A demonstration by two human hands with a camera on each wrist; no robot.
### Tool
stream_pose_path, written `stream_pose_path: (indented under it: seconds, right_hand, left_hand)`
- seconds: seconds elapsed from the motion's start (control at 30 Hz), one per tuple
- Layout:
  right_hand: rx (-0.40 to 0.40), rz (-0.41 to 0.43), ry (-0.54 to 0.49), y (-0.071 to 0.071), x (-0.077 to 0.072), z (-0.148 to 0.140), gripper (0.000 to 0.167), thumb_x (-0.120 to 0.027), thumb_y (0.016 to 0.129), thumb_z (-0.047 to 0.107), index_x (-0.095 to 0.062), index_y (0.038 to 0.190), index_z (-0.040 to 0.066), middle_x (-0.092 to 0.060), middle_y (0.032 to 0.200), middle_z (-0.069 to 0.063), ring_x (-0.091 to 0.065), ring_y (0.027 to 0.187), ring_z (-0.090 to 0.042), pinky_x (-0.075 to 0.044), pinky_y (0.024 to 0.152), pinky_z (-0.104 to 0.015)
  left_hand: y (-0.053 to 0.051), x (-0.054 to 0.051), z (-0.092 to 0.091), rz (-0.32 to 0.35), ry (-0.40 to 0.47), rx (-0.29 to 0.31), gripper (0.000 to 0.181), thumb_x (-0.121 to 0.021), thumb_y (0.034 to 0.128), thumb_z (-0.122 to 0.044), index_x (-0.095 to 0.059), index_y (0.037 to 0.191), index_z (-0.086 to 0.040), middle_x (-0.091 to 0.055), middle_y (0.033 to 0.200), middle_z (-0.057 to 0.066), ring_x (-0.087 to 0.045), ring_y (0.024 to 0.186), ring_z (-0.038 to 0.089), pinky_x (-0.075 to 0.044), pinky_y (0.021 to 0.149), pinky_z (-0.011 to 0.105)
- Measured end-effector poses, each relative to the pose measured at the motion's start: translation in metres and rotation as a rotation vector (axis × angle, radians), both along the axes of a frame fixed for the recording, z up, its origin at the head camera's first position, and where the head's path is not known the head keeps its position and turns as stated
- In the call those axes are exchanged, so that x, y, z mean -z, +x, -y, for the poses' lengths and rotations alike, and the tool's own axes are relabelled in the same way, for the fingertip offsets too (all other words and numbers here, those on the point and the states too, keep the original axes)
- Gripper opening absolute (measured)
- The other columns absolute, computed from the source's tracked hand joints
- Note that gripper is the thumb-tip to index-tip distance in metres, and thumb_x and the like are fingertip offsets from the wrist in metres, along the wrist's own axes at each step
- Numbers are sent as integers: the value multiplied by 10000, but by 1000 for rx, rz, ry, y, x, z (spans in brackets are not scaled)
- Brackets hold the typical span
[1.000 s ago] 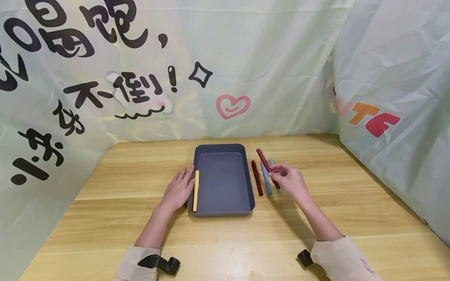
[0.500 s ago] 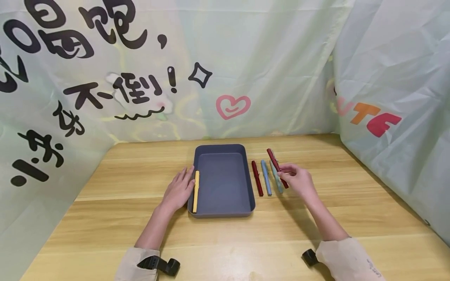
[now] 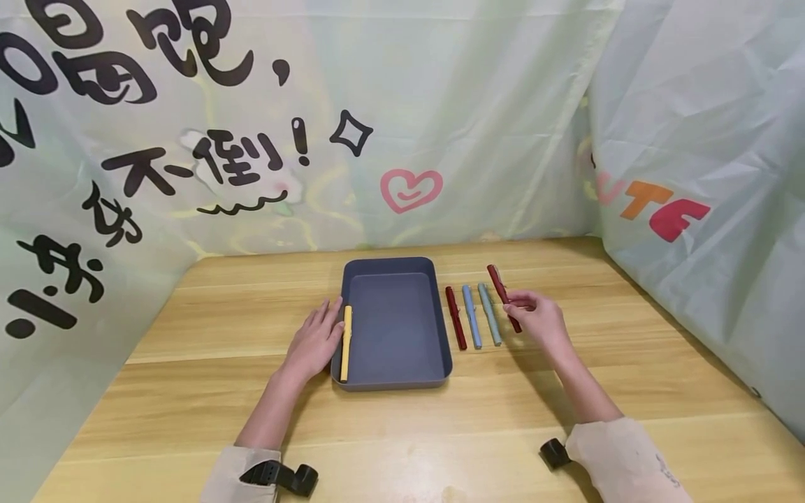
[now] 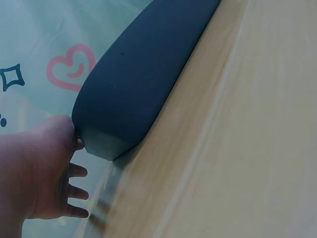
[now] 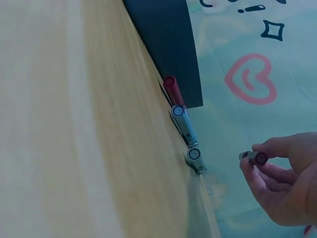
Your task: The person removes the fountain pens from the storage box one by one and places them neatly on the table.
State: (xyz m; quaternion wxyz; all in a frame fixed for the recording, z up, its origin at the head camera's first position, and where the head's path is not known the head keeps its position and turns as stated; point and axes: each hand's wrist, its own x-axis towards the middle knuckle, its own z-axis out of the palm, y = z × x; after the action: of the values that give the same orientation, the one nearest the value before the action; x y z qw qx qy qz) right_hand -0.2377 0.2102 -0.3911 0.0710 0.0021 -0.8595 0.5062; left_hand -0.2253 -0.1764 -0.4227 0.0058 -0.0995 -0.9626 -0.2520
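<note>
My right hand (image 3: 539,321) pinches a dark red pen (image 3: 498,283) between thumb and fingers, just right of three pens on the table. These are a red pen (image 3: 455,318), a blue pen (image 3: 472,317) and a pale green pen (image 3: 489,314), side by side. In the right wrist view the hand (image 5: 290,173) holds the pen (image 5: 258,158) above the table. With fingers relaxed, my left hand (image 3: 314,340) rests against the left side of the dark tray (image 3: 396,383). Inside that side lies a yellow pen (image 3: 346,344). The left wrist view shows the hand (image 4: 44,171) at the tray's wall (image 4: 133,74).
A printed cloth (image 3: 478,126) hangs behind the wooden table (image 3: 390,447) and along both sides. Black wrist devices sit at both cuffs, the left one (image 3: 279,477) and the right one (image 3: 555,454).
My right hand has moved right with the dark red pen, from over the blue and green pens to beside them. The left hand has stayed at the tray. The head view has shifted slightly.
</note>
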Motion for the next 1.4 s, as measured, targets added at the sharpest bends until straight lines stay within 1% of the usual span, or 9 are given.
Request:
stream_pose_path:
  seconds: [0.17,0.33,0.5,0.63,0.73,0.87,1.07,1.27,1.4]
  right_hand:
    - [16,14,15,-3,6,-5,277,-619,862,49,-596,1097,-95,-632,950,-211,-624,754,-192,-504,603,-211]
    - [32,20,24,-5,12,-8,266,-624,855,44,-605,1081,-96,-638,924,-194,-590,722,-121,-490,593,-200]
    - [51,44,30,-5,16,-9,270,-624,849,56,-611,1078,-87,-637,920,-177,-581,727,-137,-484,592,-204]
    - [58,75,35,-4,17,-9,284,-619,859,74,-607,1096,-83,-632,931,-175,-579,714,-151,-489,558,-227]
    - [63,77,47,-4,19,-10,279,-619,863,75,-610,1090,-85,-633,923,-170,-583,718,-169,-484,537,-230]
    - [75,51,86,-4,23,-10,261,-629,847,63,-621,1056,-92,-640,892,-171,-593,721,-185,-474,543,-203]
    - [83,18,133,-5,28,-8,252,-651,831,58,-632,1028,-97,-648,856,-163,-589,692,-154,-463,534,-191]
    - [100,-22,168,-4,30,-5,239,-661,823,68,-645,1005,-86,-654,849,-164,-608,725,-223,-459,521,-202]
    - [124,-52,183,-4,33,-4,221,-668,810,62,-652,981,-77,-655,847,-168,-612,723,-239,-452,513,-201]
  left_hand:
    - [0,0,0,4,-3,1,526,-273,1009,-332,-149,1489,-157,-126,1495,190,-147,1313,446,-185,991,620]
    - [1,0,0,6,-4,0,528,-271,1009,-337,-144,1490,-162,-130,1495,192,-144,1314,447,-182,993,619]
    - [1,-2,0,7,-4,1,527,-271,1009,-333,-144,1490,-159,-130,1494,194,-146,1313,447,-182,994,618]
    - [2,-3,-1,13,1,-3,527,-275,1008,-336,-150,1489,-163,-128,1497,185,-148,1316,439,-182,994,618]
    - [2,-3,-1,13,0,-4,526,-275,1008,-337,-155,1489,-160,-128,1497,184,-150,1315,441,-183,989,624]
    - [1,-2,-1,12,-1,-4,525,-274,1009,-335,-156,1488,-157,-126,1497,185,-152,1312,446,-185,983,631]
    - [1,-2,-1,3,-3,6,525,-274,1009,-331,-155,1488,-151,-131,1494,191,-156,1310,448,-184,995,614]
    - [1,-1,0,-9,-2,11,520,-278,1011,-321,-166,1486,-139,-143,1489,202,-163,1307,452,-191,995,611]
    - [1,-1,0,-3,3,9,520,-281,1011,-317,-167,1485,-137,-144,1488,202,-161,1306,454,-192,991,616]
